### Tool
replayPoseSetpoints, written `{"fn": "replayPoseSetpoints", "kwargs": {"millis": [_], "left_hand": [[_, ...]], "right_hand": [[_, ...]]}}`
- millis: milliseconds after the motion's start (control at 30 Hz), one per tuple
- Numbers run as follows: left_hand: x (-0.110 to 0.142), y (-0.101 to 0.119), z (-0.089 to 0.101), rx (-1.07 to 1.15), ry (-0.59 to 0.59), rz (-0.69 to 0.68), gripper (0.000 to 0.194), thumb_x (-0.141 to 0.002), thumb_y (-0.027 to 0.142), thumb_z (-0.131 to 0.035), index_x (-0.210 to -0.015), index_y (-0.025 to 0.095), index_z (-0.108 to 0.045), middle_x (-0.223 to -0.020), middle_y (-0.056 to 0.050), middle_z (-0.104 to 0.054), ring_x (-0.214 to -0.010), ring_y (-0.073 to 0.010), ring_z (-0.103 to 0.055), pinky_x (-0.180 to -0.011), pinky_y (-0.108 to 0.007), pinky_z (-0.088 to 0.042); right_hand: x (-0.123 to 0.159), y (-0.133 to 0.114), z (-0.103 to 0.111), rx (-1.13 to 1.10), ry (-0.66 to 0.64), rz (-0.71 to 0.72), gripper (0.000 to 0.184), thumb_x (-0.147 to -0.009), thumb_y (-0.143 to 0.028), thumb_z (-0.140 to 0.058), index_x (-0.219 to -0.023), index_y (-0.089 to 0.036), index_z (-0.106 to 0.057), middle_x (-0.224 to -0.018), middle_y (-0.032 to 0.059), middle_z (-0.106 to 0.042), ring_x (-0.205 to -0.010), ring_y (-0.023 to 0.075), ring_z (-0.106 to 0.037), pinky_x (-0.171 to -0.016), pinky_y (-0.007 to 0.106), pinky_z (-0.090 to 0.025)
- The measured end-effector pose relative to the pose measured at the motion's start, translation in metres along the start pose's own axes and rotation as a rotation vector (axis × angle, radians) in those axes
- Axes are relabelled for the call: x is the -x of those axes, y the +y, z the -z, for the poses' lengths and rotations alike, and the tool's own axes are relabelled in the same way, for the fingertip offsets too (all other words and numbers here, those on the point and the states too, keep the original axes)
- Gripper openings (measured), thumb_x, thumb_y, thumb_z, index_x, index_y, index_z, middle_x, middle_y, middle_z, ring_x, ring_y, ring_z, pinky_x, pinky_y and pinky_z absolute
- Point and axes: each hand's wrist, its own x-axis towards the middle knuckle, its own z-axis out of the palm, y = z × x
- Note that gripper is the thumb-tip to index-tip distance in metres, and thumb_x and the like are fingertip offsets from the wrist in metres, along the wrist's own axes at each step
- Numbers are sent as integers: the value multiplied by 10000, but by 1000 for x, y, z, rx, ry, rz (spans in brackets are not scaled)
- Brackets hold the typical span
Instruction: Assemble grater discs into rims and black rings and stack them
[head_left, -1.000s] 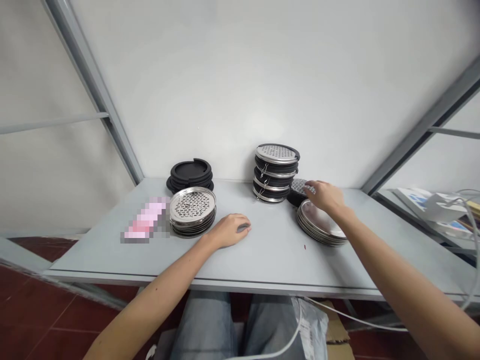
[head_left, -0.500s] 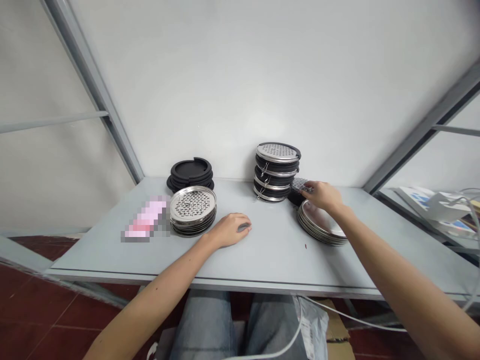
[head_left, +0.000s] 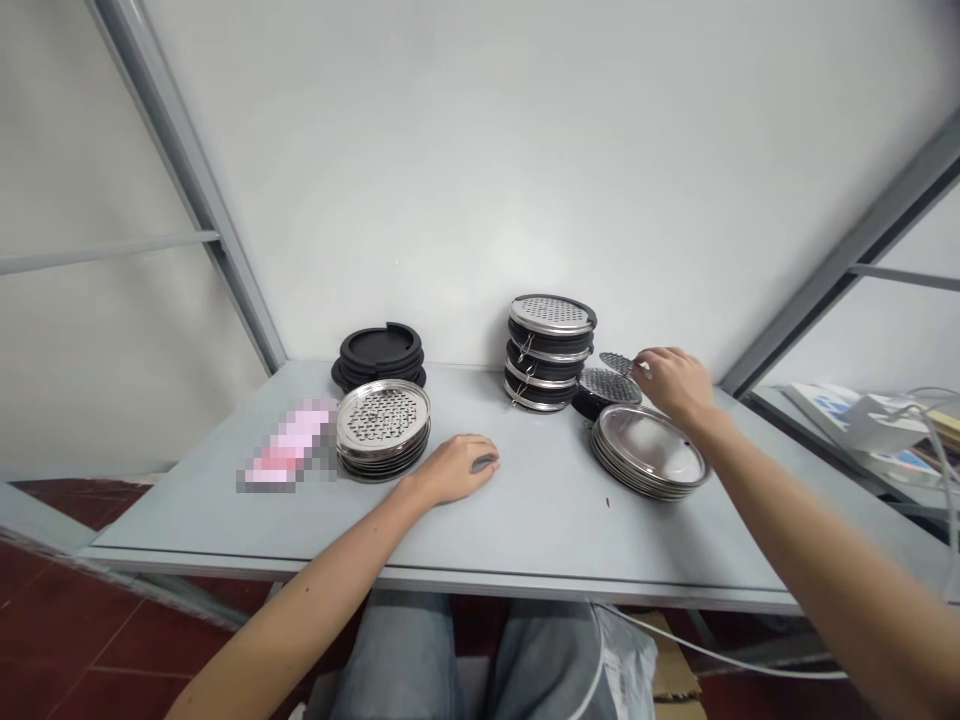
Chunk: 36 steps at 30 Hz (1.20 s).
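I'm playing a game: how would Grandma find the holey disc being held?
Find the grey table, then the smooth metal discs on its right. Just behind, the right hand pinches the holey disc. Unlike the pile beneath, it's in the air.

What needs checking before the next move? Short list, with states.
1. Right hand has the loose mesh disc: ok, pinched at its edge.
2. Disc clear of the mesh pile: ok, appears held above it.
3. Only one disc picked: cannot tell, too small to be sure.
4. Left hand empty: cannot tell, palm hidden against the table.
5. Tall stack beside the pile: ok, standing upright.
6. Tabletop free of scraps: not ok, small red scrap near the metal plates.
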Motion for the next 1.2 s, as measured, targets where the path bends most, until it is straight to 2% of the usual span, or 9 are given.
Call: {"fn": "replayPoseSetpoints", "kwargs": {"millis": [200,367,467,600,800,900,1000,1100,1200], "left_hand": [[1,-1,0,-4,-8,-2,174,-904,223,-519,-993,187,-665,-1058,-46,-682,-998,-195,-630,-943,-306,-469],[1,1,3,10,51,25,252,-921,292,-514,-1122,182,-618,-1147,-72,-645,-1056,-211,-606,-974,-335,-459],[1,5,5,53,165,66,352,-947,336,-468,-1259,182,-517,-1245,-98,-582,-1138,-220,-560,-1005,-365,-442],[2,9,6,69,279,69,400,-969,323,-405,-1343,180,-419,-1336,-116,-505,-1244,-226,-475,-1065,-393,-391],[4,8,5,-39,203,101,366,-966,331,-414,-1285,168,-487,-1256,-116,-577,-1185,-237,-527,-1043,-400,-409],[5,6,3,-85,120,138,387,-971,353,-404,-1304,170,-479,-1263,-119,-591,-1168,-244,-554,-1015,-400,-437],[6,5,2,-134,48,134,380,-958,369,-434,-1256,157,-538,-1302,-129,-578,-1211,-260,-534,-1047,-413,-413],[7,6,2,-165,11,147,397,-939,387,-468,-1238,146,-568,-1375,-141,-516,-1266,-289,-490,-1070,-439,-388],[7,9,2,-199,-1,184,402,-928,397,-486,-1231,152,-584,-1397,-142,-492,-1264,-306,-490,-1064,-454,-388]], "right_hand": [[17,11,21,-50,230,-45,298,-952,-272,-398,-1055,-135,-641,-1185,134,-651,-1098,249,-536,-896,327,-366],[66,-21,35,-202,386,99,222,-896,-295,-505,-975,-165,-666,-1080,124,-693,-1026,241,-607,-935,361,-438],[87,-60,31,-328,312,312,204,-892,-284,-513,-1011,-218,-665,-1086,87,-695,-1046,235,-617,-947,397,-460],[87,-116,15,-423,220,567,226,-920,-231,-487,-1064,-231,-661,-1116,83,-691,-1077,243,-605,-896,404,-481],[73,-160,-7,-559,-49,626,296,-910,-268,-518,-1181,-196,-611,-1110,101,-688,-1006,245,-642,-861,393,-517],[77,-155,-12,-637,-128,616,413,-924,-282,-475,-1323,-182,-504,-1254,117,-623,-1119,237,-609,-924,375,-509],[85,-131,-9,-609,-50,515,447,-916,-294,-463,-1353,-200,-476,-1310,105,-585,-1234,255,-528,-1004,422,-461],[97,-93,-3,-462,50,328,427,-871,-314,-503,-1273,-180,-552,-1263,127,-613,-1210,306,-535,-1002,491,-446],[115,-63,2,-280,39,72,364,-845,-396,-515,-1120,-194,-641,-1181,124,-658,-1121,351,-584,-913,512,-490]]}}
